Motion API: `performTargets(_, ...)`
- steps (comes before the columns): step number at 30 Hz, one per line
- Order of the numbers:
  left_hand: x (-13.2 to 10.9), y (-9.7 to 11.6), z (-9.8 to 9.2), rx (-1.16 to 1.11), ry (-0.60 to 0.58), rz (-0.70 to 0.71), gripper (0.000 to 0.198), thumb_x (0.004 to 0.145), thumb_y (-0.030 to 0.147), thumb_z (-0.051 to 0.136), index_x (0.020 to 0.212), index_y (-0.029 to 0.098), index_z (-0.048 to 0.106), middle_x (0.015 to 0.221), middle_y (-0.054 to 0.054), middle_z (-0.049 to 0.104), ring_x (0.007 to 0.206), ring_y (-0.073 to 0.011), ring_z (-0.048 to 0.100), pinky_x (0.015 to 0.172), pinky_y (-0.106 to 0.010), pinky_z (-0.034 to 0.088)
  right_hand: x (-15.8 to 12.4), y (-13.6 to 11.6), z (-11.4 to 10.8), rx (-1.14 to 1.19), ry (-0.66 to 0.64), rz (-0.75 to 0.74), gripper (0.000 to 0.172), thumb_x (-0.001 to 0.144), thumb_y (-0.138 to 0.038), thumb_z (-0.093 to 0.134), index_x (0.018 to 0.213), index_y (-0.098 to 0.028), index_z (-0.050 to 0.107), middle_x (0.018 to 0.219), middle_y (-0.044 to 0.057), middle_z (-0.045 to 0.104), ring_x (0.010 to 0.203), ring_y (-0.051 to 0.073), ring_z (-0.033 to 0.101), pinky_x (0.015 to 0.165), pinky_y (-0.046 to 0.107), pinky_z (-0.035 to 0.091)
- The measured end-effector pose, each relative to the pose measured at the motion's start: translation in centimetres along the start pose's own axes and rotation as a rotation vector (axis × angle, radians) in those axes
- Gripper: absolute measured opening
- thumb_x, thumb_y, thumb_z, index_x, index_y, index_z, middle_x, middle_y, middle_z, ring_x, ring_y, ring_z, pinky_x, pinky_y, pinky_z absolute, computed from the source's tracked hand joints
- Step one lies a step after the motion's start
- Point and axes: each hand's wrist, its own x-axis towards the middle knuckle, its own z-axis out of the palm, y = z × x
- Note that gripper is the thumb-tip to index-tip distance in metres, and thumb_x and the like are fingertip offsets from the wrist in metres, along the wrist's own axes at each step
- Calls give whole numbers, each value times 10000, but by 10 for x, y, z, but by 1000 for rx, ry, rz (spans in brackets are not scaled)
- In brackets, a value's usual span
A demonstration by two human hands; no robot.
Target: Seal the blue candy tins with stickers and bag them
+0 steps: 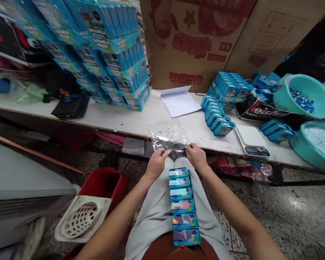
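Note:
My left hand [156, 162] and my right hand [196, 156] each pinch an edge of a clear plastic bag [168, 139] that lies over the front edge of the white table [124, 115]. Both hands are closed on the bag's near rim, held just above my knees. Along my lap lies a row of several small blue boxes [182, 206] with shiny holographic fronts, end to end. None of them is touched by either hand.
A tall stack of blue cartons [111, 54] stands at the table's back left. More small blue boxes [219, 108] lie right of a white paper sheet [178, 101]. A white scale [251, 141], two teal basins [306, 95] and cardboard boxes [195, 39] are nearby. A red bin [105, 184] sits by my left leg.

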Motion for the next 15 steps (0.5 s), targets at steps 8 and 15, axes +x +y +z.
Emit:
performTargets(8, -36, 23, 37, -43, 343, -245, 388, 785, -25, 444, 1079, 221, 501, 1049, -80, 456, 969, -185, 481, 825, -338, 450, -23, -1, 15, -63, -129, -15, 353, 945, -202, 339, 1148, -242, 625, 891, 68, 633, 754, 141, 554, 567, 234, 301)
performTargets(15, -38, 42, 44, -204, 518, -509, 272, 791, 101, 567, 981, 201, 400, 1009, -62, 434, 934, -172, 488, 812, -346, 435, -38, 8, 30, 84, -60, 46, 379, 919, -212, 388, 1233, -210, 600, 1003, 68, 684, 841, 142, 613, 670, 214, 420)
